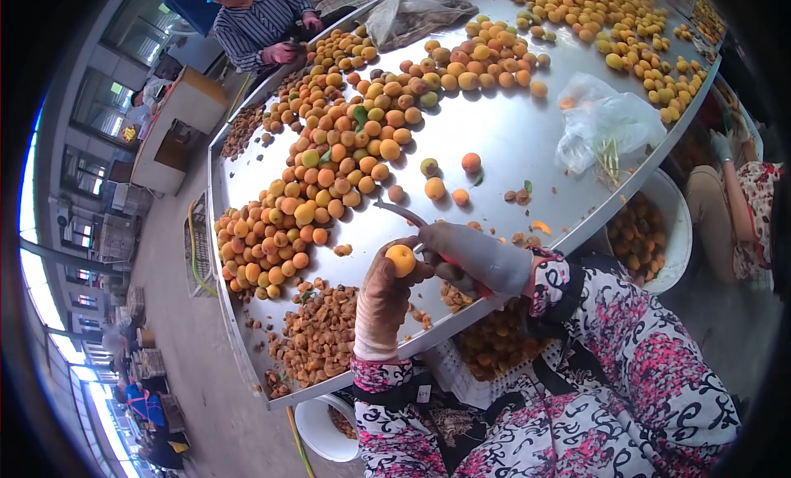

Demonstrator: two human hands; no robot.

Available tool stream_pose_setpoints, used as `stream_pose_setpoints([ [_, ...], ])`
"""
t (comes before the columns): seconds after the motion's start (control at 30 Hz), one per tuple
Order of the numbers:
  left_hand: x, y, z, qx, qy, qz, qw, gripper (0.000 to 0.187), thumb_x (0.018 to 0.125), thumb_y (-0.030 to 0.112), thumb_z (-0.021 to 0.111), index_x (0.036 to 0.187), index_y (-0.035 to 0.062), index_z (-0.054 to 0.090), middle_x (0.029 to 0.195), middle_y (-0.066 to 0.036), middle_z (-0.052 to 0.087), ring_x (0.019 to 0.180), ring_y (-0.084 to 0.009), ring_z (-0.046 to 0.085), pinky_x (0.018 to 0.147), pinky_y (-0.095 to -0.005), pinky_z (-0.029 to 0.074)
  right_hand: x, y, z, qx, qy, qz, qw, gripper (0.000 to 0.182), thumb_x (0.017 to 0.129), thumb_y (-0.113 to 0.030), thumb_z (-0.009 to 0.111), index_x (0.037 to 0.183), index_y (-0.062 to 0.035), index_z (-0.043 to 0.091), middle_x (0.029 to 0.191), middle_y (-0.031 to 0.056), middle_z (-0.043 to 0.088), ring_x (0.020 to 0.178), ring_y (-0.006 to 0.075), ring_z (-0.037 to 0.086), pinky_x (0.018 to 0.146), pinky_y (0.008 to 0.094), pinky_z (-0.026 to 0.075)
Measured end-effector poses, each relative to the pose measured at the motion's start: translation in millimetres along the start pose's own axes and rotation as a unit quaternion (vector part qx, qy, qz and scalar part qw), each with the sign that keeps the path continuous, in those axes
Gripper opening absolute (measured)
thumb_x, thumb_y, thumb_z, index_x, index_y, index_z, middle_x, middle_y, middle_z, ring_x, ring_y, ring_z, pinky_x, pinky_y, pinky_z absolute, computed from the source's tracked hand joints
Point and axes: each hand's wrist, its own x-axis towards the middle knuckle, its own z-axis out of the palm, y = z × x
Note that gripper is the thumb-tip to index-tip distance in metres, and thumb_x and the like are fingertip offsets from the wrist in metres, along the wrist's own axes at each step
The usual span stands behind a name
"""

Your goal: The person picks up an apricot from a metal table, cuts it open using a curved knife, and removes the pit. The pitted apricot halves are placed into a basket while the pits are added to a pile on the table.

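Observation:
My left hand (383, 301), in a pale glove with dirty fingertips, holds a yellow-orange apricot (401, 260) upright above the metal table (511, 156). Against the apricot's right side is my right hand (470, 260), in a grey glove, its fingers wrapped round a tool with a dark curved blade or handle (401, 213) that sticks out to the upper left. The tool's working end is mostly hidden between the hands. A large heap of apricots (329, 165) lies beyond them, and a pile of brown pits or scraps (321, 334) lies left of my left hand.
A crate of fruit (494, 346) stands below the table edge, with a white bucket (325, 428) to its left and a white tub (674, 222) at the right. A clear plastic bag (606, 124) lies on the table. Co-workers are at the upper left (259, 25) and right (741, 206).

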Motion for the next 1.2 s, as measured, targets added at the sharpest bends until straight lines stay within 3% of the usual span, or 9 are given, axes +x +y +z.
stream_pose_setpoints([
  [0.37,2,-4,3,0.042,0.012,-0.022,0.999,0.054,0.086,0.044,0.052,0.112,-0.0027,0.049,0.084,-0.011,0.057,0.076,-0.0206,0.054,0.073,-0.031,0.042,21,30,-4,-0.22,0.081,-0.222,0.946,0.03,0.093,-0.026,0.045,0.103,0.0015,0.053,0.075,0.0083,0.057,0.069,0.0121,0.059,0.059,0.0237,0.047],
  [0.53,4,-8,0,-0.021,0.018,-0.034,0.999,0.053,0.084,0.045,0.055,0.108,-0.0023,0.052,0.08,-0.01,0.056,0.074,-0.021,0.053,0.07,-0.0322,0.042,23,30,-9,-0.38,0.053,-0.332,0.862,0.028,0.094,-0.019,0.04,0.11,0.0027,0.051,0.084,0.0111,0.058,0.071,0.0156,0.061,0.062,0.0248,0.05],
  [0.67,5,-5,4,-0.061,0.021,-0.04,0.997,0.051,0.085,0.045,0.056,0.105,-0.0018,0.053,0.078,-0.009,0.055,0.073,-0.0218,0.053,0.069,-0.0327,0.041,17,23,-11,-0.355,0.013,-0.313,0.881,0.037,0.093,-0.031,0.046,0.11,0.002,0.05,0.091,0.0063,0.054,0.078,0.0093,0.054,0.067,0.0235,0.048],
  [0.87,5,-8,2,-0.063,0.02,-0.044,0.997,0.048,0.086,0.043,0.055,0.104,-0.0014,0.054,0.08,-0.009,0.058,0.071,-0.0221,0.053,0.068,-0.0331,0.042,14,9,-2,-0.172,0.051,-0.058,0.982,0.031,0.087,-0.017,0.055,0.113,-0.0009,0.05,0.094,0.0099,0.054,0.08,0.0157,0.057,0.068,0.0254,0.049],
  [0.93,5,-5,5,-0.03,0.012,-0.04,0.999,0.047,0.086,0.043,0.054,0.104,-0.001,0.054,0.083,-0.01,0.059,0.072,-0.0205,0.054,0.069,-0.0323,0.042,25,29,-10,-0.313,0.056,-0.282,0.905,0.029,0.093,-0.025,0.044,0.105,0.0005,0.052,0.084,0.0145,0.06,0.076,0.0227,0.062,0.066,0.0297,0.049],
  [0.97,5,-7,7,-0.027,0.014,-0.035,0.999,0.047,0.086,0.043,0.054,0.104,-0.001,0.054,0.083,-0.01,0.059,0.072,-0.0205,0.054,0.069,-0.0323,0.042,24,34,-14,-0.314,0.051,-0.287,0.904,0.029,0.093,-0.025,0.044,0.105,0.0005,0.052,0.084,0.0145,0.06,0.076,0.0227,0.062,0.066,0.0297,0.049],
  [1.03,4,-6,10,-0.006,0.058,-0.057,0.997,0.05,0.086,0.045,0.051,0.109,0.0008,0.052,0.086,-0.009,0.06,0.078,-0.0178,0.057,0.073,-0.0293,0.043,27,32,-17,-0.576,0.113,-0.454,0.67,0.031,0.092,-0.028,0.047,0.105,-0.0004,0.053,0.085,0.0165,0.061,0.078,0.0257,0.062,0.066,0.0307,0.048],
  [1.1,2,-10,8,0.022,0.085,-0.057,0.994,0.048,0.088,0.044,0.049,0.112,0.0022,0.052,0.093,-0.008,0.06,0.078,-0.0161,0.058,0.072,-0.0285,0.044,13,19,1,-0.385,0.17,-0.196,0.886,0.032,0.091,-0.029,0.048,0.104,0.0,0.053,0.084,0.0169,0.061,0.077,0.0266,0.061,0.066,0.0312,0.048],
  [1.2,3,-1,16,0.048,0.096,-0.015,0.994,0.047,0.088,0.046,0.049,0.106,0.0029,0.053,0.087,-0.005,0.057,0.075,-0.0146,0.054,0.07,-0.0271,0.043,19,17,12,-0.327,0.151,-0.216,0.907,0.032,0.09,-0.029,0.049,0.104,0.0002,0.053,0.084,0.0183,0.061,0.077,0.0292,0.061,0.066,0.0323,0.048],
])
